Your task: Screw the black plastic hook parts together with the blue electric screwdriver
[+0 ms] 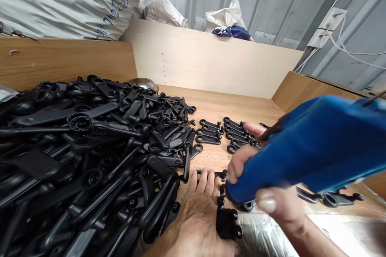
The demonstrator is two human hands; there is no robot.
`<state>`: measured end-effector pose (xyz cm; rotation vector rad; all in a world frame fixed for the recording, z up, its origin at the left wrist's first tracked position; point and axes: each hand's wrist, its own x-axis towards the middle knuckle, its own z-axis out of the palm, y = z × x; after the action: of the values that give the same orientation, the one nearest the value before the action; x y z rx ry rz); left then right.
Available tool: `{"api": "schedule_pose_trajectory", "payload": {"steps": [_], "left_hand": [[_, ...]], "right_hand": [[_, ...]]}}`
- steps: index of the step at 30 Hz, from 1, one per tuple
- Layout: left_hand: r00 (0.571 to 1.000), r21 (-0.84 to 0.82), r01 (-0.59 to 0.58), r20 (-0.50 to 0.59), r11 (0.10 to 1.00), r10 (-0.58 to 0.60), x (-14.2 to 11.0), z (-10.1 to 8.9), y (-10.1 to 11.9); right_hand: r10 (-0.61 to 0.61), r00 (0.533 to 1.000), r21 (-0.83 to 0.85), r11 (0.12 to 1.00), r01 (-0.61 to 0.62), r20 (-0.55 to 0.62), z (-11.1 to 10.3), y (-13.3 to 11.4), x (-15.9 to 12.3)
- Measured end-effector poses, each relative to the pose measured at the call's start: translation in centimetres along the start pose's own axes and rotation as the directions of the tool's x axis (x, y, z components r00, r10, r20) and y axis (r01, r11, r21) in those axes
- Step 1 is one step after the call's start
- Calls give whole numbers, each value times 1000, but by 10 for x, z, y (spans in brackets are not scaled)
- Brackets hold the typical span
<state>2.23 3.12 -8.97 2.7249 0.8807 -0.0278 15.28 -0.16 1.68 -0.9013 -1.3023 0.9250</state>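
Note:
My right hand (pixel 280 204) is wrapped around a big blue power tool (pixel 301 144), blurred by motion, that slants from the right edge down toward my left hand. Its exact kind and tip cannot be made out. Flat on the tabletop, with fingers stretched forward, lies my left hand (pixel 199 213). Under and beside those fingers are black plastic arms, partly hidden. Close to the left thumb sits a small black bracket-like piece (pixel 226 223). A ring-ended black part (pixel 249 206) shows just below the tool's lower end.
A large heap of black plastic arms (pixel 90 140) covers the left side. Similar arms (pixel 208 132) lie in short rows at centre. More parts (pixel 337 199) lie at right. Wooden boards (pixel 211 56) wall the table. White sacks (pixel 75 0) and a socket strip (pixel 327 28) are behind.

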Motion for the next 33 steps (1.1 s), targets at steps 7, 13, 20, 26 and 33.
{"api": "schedule_pose_trajectory", "payload": {"steps": [7, 13, 20, 26, 33], "left_hand": [[993, -94, 4, -117, 996, -15, -6, 2, 3], [993, -78, 10, -117, 997, -19, -7, -1, 4], [997, -77, 27, -66, 997, -32, -7, -15, 11], [996, -74, 7, -90, 997, -14, -6, -10, 8], [993, -59, 1, -120, 998, -8, -7, -4, 7]], "right_hand": [[-60, 989, 189, 978, 85, -135, -19, -22, -18], [-79, 958, 232, 962, 147, -277, -18, -10, -37], [-88, 977, 174, 977, 123, -193, -19, -5, -39], [-12, 952, 166, 984, 66, -307, -11, -4, -41], [-37, 978, 114, 992, 62, -206, -19, 2, -40]]}}
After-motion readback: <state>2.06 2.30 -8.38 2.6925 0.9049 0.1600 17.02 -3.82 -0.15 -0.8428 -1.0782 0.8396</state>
